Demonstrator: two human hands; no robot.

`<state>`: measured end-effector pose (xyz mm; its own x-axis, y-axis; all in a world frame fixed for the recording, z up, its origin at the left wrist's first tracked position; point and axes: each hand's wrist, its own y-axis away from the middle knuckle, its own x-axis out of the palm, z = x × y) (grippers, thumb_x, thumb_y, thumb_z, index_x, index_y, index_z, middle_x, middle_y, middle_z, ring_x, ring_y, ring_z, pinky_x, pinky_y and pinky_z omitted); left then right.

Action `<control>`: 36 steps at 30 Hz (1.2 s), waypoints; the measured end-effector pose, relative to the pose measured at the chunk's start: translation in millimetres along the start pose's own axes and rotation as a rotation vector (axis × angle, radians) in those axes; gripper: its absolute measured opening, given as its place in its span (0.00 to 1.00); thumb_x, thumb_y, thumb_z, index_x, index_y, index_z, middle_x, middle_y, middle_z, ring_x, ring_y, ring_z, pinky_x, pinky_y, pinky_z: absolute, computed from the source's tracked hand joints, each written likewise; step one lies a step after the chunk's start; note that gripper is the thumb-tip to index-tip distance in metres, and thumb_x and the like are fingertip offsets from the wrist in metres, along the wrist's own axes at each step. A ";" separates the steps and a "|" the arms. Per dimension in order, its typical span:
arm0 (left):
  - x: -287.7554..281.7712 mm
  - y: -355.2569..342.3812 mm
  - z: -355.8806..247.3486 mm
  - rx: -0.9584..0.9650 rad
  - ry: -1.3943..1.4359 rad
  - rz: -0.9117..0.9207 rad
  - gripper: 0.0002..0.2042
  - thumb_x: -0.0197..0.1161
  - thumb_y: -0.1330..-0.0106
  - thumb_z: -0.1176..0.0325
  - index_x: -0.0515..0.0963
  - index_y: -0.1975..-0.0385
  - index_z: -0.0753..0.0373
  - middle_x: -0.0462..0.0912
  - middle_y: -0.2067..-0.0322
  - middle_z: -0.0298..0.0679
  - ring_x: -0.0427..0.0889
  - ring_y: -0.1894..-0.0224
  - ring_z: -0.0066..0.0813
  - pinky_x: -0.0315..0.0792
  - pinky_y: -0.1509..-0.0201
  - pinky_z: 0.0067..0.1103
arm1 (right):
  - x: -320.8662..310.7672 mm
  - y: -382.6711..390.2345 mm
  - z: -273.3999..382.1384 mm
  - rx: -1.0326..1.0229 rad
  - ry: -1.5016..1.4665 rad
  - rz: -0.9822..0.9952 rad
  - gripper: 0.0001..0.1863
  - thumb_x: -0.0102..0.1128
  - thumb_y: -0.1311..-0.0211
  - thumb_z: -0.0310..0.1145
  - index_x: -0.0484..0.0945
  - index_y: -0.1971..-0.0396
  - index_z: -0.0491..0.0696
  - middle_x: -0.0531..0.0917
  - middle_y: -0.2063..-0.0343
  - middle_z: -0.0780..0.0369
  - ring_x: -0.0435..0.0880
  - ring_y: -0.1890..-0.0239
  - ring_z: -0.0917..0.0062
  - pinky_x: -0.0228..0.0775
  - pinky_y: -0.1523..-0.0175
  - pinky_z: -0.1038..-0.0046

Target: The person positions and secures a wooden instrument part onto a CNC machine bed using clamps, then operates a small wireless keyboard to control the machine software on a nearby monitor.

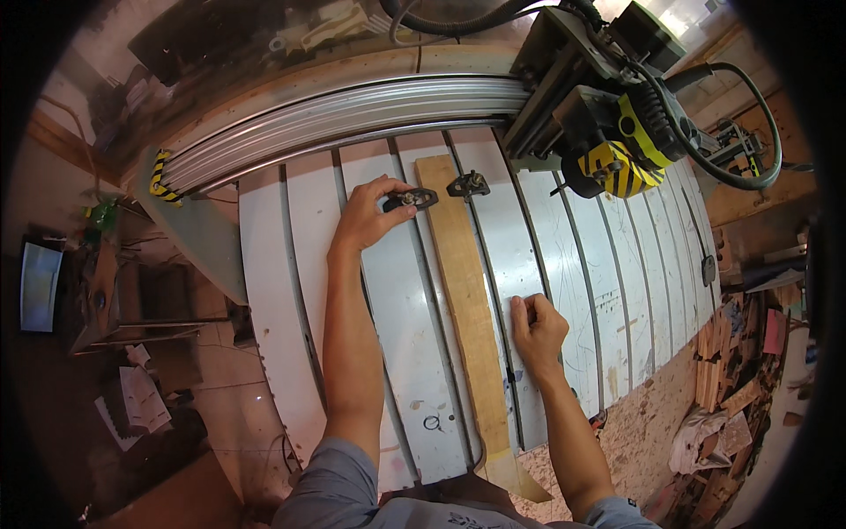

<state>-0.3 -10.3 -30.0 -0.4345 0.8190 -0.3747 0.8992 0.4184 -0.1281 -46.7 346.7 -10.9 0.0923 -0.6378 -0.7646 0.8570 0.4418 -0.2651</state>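
Observation:
A long wooden board (465, 282) lies lengthwise on the white slotted machine bed (397, 300), its near end reaching past the front edge towards my body. At the board's far end, my left hand (372, 213) pinches a black hold-down clamp (421, 198) whose tip meets the board's left edge. Across from it, a second black clamp (468, 184) sits at the right edge with no hand on it. My right hand (539, 331) is closed just above the bed, right of the board. Whatever its curled fingers may hold is hidden.
A metal gantry beam (352, 110) spans the bed's far side. The black spindle head with yellow-striped guard (619, 169) hangs at the far right, cables looping beside it. Wood offcuts (727, 370) are piled right of the bed; a lit screen (40, 286) stands far left.

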 end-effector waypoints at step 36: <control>8.8 6.7 -8.5 0.280 -0.290 -0.142 0.20 0.62 0.56 0.70 0.82 0.60 0.68 0.83 0.63 0.50 0.81 0.56 0.53 0.74 0.47 0.36 | -6.9 -3.8 -1.8 0.016 0.063 0.047 0.16 0.65 0.34 0.40 0.74 0.78 0.47 0.82 0.80 0.60 0.82 0.80 0.60 0.70 0.73 0.60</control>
<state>1.4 3.1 -26.4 -0.5583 0.6000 -0.5730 0.8282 0.3632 -0.4267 -51.5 350.5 -5.6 0.1013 -0.5754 -0.8116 0.8603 0.4603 -0.2190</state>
